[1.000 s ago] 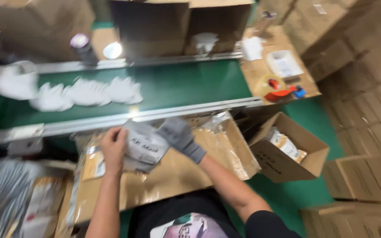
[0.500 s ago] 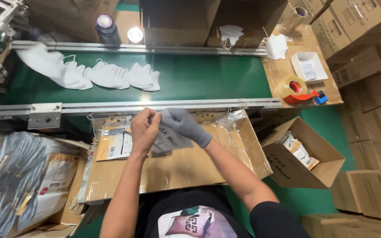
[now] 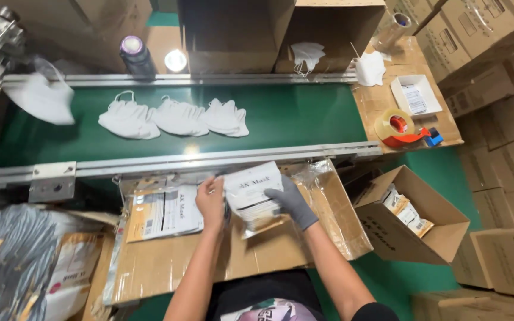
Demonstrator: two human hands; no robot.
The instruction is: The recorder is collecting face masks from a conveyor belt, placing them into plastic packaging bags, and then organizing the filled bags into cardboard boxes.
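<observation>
My bare left hand (image 3: 210, 202) and my grey-gloved right hand (image 3: 291, 201) both grip a white printed pouch (image 3: 251, 191) held upright over a cardboard work surface (image 3: 251, 255). The left hand holds its left edge, the right its lower right side. More flat pouches (image 3: 165, 213) lie in clear wrap just left of my left hand. Three white masks (image 3: 174, 117) lie in a row on the green conveyor belt (image 3: 292, 116) beyond the rail; another white mask (image 3: 40, 98) sits at the belt's far left.
An open brown box (image 3: 411, 217) with packets stands on the floor at right. A tape dispenser (image 3: 401, 129) and small white tray (image 3: 414, 95) rest on a side table. Large cartons (image 3: 233, 32) stand behind the belt. Bagged goods (image 3: 19, 261) lie at left.
The pouch has been lifted and turned so its printed face is toward me, held between both hands. The masks on the belt have shifted right in the view as my head moved.
</observation>
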